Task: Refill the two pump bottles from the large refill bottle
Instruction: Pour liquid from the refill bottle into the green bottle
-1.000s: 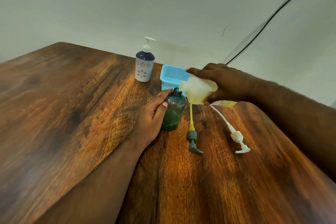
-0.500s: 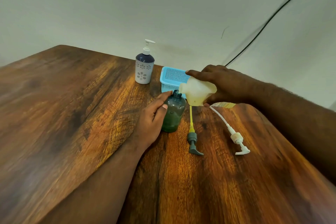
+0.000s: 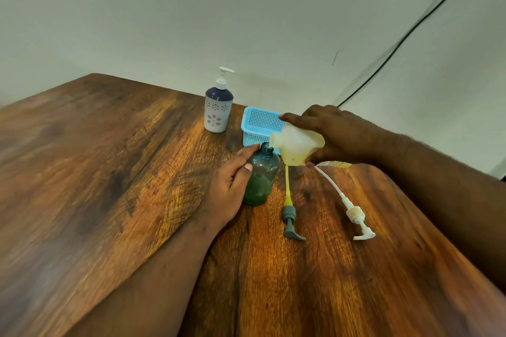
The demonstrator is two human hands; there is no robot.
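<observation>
Wooden brown tabletop [image 3: 115, 172] against a plain pale wall, with a black cable [image 3: 410, 33] running down it. Landmark: the translucent dark green plastic pump bottle [image 3: 261, 175], uncapped, upright on the table, with a little green liquid low inside.

Left hand [image 3: 232, 186] wraps round the green bottle's left side, fingers curled on the shoulder and thumb against the body, bracing it. Right hand [image 3: 336, 135] grips the large translucent cream plastic refill bottle [image 3: 297, 146], tipped nearly flat just right of the green bottle, its mouth touching or just over the open neck. Whether liquid is flowing, cannot tell.

Grey pump head with yellow dip tube [image 3: 289, 210] lies on the table just right of the green bottle. White pump head with long white tube [image 3: 353, 213] lies further right. Blue perforated plastic basket [image 3: 260, 123] sits directly behind the green bottle. White-and-navy flower-print pump bottle [image 3: 218, 109] stands behind and to the left, its pump on.

Step in hand, by my read: filling the first bottle, early in the task.

To do it well:
- keep spout centred over the narrow neck
- raise the tilt slowly, since a thick liquid may surge
- left hand holds firm so the bottle doesn't tip
- watch the level through the green wall and stop short of the neck, leaving room for the dip tube

Risk: spill down the outside.
</observation>
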